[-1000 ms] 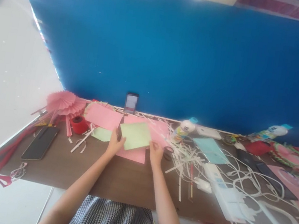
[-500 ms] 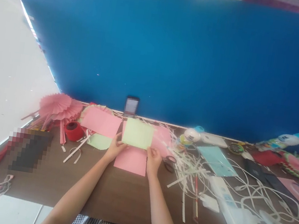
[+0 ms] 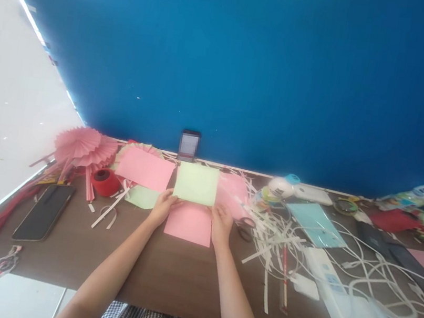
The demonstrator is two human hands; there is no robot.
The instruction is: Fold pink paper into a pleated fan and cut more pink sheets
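A light green sheet of paper point(image 3: 196, 184) lies or is held over a pink sheet point(image 3: 189, 224), whose lower part shows below it. Its lower left corner is between the fingers of my left hand point(image 3: 163, 207). At the lower right corner, my right hand point(image 3: 221, 225) grips the same green sheet with thumb and fingers. Both hands also sit close to the sides of the pink sheet; whether they touch it I cannot tell.
Scissors point(image 3: 245, 228) and a heap of paper strips point(image 3: 275, 237) lie to the right, before a glue bottle point(image 3: 279, 187), white cables and a power strip point(image 3: 331, 294). On the left are a red tape roll point(image 3: 105, 182), pink paper fans point(image 3: 82, 146) and a phone point(image 3: 44, 212).
The view has tilted down and shifted slightly. Both hands keep hold of the green sheet, which stays over the pink one with little visible movement.
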